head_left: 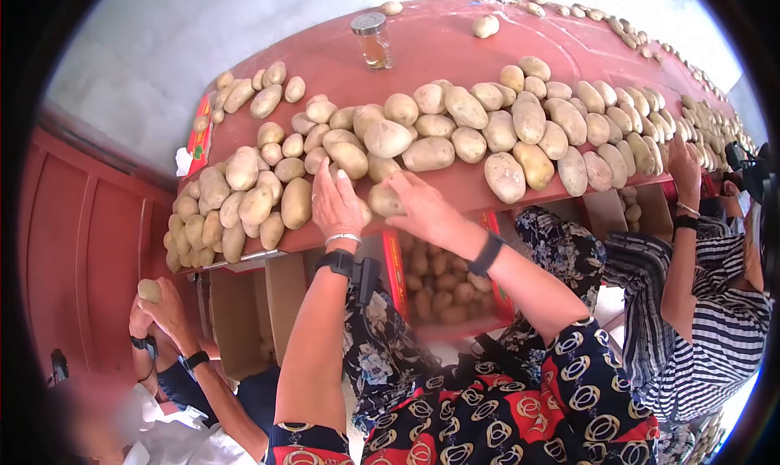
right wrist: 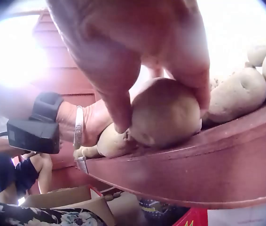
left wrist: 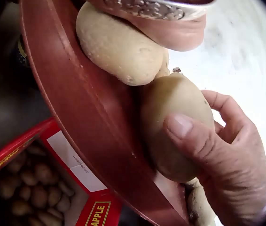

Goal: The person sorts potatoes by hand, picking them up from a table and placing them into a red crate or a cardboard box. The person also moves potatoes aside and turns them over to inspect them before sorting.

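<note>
The right hand [head_left: 424,207] has its grip closed round a potato [head_left: 385,198] — thumb and fingers [right wrist: 195,80] pinch it at the near edge of the red bench [head_left: 439,43]. Just left of that potato, the left hand [head_left: 335,201] lies flat on other potatoes, fingers straight, gripping nothing. Beyond the potato, the pile [head_left: 487,124] spreads across the bench; a jar [head_left: 373,39] stands past it, near the far edge. Below the bench edge sits a red box [head_left: 443,286] of potatoes — another person's hand [head_left: 162,302] holds one at far left.

Sunlit grey wall [head_left: 162,34] behind red table [head_left: 455,38].
</note>
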A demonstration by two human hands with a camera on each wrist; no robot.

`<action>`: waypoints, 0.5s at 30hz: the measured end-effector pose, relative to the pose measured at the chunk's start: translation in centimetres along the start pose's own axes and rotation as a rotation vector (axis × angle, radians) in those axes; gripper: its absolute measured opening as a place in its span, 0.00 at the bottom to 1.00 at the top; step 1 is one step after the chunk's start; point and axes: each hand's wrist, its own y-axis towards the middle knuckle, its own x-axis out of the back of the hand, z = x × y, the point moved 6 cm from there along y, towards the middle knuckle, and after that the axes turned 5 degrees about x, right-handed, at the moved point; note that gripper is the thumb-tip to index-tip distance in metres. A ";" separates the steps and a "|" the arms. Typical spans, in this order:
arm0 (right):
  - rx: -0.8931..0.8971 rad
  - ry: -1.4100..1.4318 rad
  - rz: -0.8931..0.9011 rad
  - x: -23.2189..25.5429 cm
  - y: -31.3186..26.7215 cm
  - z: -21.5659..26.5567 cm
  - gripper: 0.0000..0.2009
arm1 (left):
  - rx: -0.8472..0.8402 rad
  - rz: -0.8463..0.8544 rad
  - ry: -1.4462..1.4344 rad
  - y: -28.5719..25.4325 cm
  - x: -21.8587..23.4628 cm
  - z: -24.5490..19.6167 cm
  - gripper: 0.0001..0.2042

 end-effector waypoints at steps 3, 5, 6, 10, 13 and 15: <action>-0.043 -0.154 -0.055 0.7 -1.0 -0.9 0.25 | 0.032 0.010 0.041 -0.3 0.1 0.3 0.23; -0.082 -0.079 -0.050 1.1 -1.7 -1.3 0.25 | -0.001 0.010 0.033 -0.1 0.0 0.0 0.23; -0.079 -0.050 -0.049 1.2 -1.9 -1.2 0.24 | -0.005 0.011 0.034 -0.1 0.0 -0.2 0.23; -0.077 0.061 -0.061 0.9 -1.6 -2.2 0.23 | -0.001 0.015 0.049 0.0 0.0 0.2 0.24; 0.001 0.078 0.037 1.1 -1.0 -2.2 0.23 | 0.003 0.039 0.102 -0.2 -0.3 -0.2 0.26; -0.038 0.095 0.020 1.5 -1.1 -2.4 0.23 | 0.034 0.078 0.151 -0.1 -0.3 -0.2 0.27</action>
